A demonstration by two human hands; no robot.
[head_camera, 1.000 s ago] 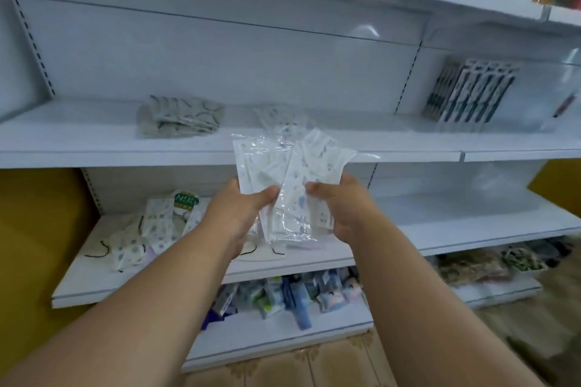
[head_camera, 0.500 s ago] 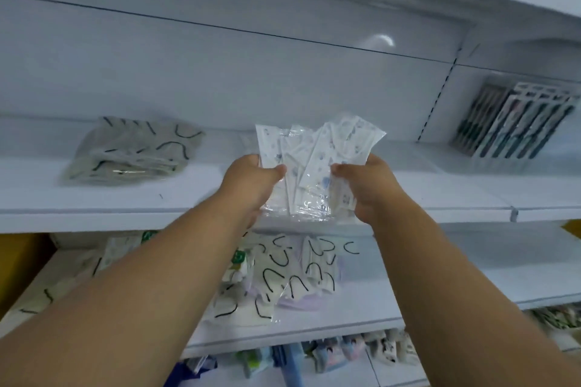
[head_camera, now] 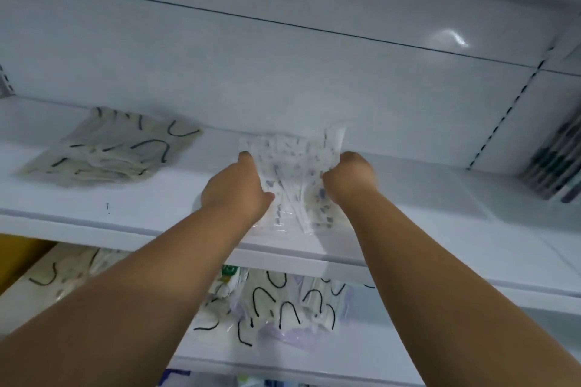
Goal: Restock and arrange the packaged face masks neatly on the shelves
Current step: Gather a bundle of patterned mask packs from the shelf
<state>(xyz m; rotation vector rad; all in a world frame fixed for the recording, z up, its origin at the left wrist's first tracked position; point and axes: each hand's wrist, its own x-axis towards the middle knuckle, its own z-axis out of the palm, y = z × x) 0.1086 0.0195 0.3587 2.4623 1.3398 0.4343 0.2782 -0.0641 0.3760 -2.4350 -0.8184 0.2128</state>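
Observation:
A bundle of clear-wrapped white face masks with blue print point(head_camera: 294, 173) lies low on the upper white shelf point(head_camera: 125, 217), near its middle. My left hand point(head_camera: 235, 188) grips the bundle's left edge and my right hand point(head_camera: 349, 177) grips its right edge. To the left on the same shelf lies a flat stack of pale masks with black ear loops point(head_camera: 113, 148). Under that shelf, more packaged masks with black loops point(head_camera: 283, 308) are spread loosely on the lower shelf point(head_camera: 393, 352). My forearms hide part of both shelves.
A row of dark packaged items point(head_camera: 553, 163) stands at the right end of the upper shelf. The white back panel point(head_camera: 283, 72) rises behind the masks. A yellow wall point(head_camera: 15, 258) shows at the lower left. Coloured packs point(head_camera: 176, 377) peek out at the bottom.
Both hands have carried the mask bundle up and forward, from in front of the shelves down onto the upper shelf. The view has moved closer and shifted left.

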